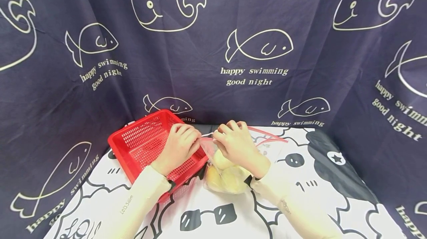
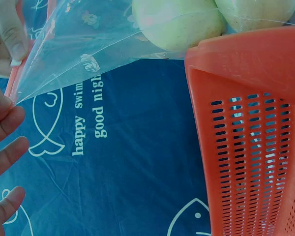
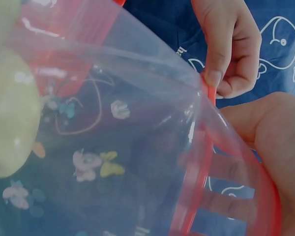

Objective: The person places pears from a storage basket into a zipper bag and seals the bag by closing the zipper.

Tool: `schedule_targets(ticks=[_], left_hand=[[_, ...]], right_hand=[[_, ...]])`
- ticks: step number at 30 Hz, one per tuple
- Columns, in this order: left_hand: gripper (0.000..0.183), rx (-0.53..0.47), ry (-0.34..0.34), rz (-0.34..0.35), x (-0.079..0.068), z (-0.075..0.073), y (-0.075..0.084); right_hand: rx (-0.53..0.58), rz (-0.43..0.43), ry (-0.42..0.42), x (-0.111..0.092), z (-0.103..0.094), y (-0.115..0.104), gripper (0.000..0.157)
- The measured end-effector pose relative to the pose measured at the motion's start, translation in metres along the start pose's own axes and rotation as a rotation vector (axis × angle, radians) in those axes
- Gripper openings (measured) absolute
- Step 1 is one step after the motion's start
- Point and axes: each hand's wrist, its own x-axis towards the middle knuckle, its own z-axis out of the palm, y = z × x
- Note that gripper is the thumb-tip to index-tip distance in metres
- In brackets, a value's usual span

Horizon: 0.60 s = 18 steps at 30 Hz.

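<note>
A clear zip bag (image 3: 137, 142) with a red-pink rim and small printed pictures hangs between both hands. Inside its lower part sit several pale yellow-green round fruits (image 1: 233, 179), seen through the plastic. My left hand (image 1: 180, 142) pinches one end of the zip strip (image 3: 210, 93) between thumb and forefinger; the other fingers stay loose in the left wrist view. Close beside it, my right hand (image 1: 238, 148) holds the rim, its thumb at a small white slider (image 2: 15, 62). Some right fingers (image 3: 226, 167) show through the plastic.
A red perforated basket (image 1: 123, 150) stands at the left, under and beside the left forearm, its right edge close to the bag. The cloth on the table (image 1: 310, 179) is white with black cartoon prints. Dark blue printed curtains (image 1: 207, 53) close off the back and sides.
</note>
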Motion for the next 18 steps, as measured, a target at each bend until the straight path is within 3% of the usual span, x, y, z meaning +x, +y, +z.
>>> schedule_targets(ticks=[18], left_hand=[[0.008, 0.000, -0.020, -0.030, -0.004, -0.001, -0.002]], right_hand=[[0.048, 0.026, -0.052, -0.023, -0.010, 0.020, 0.009]])
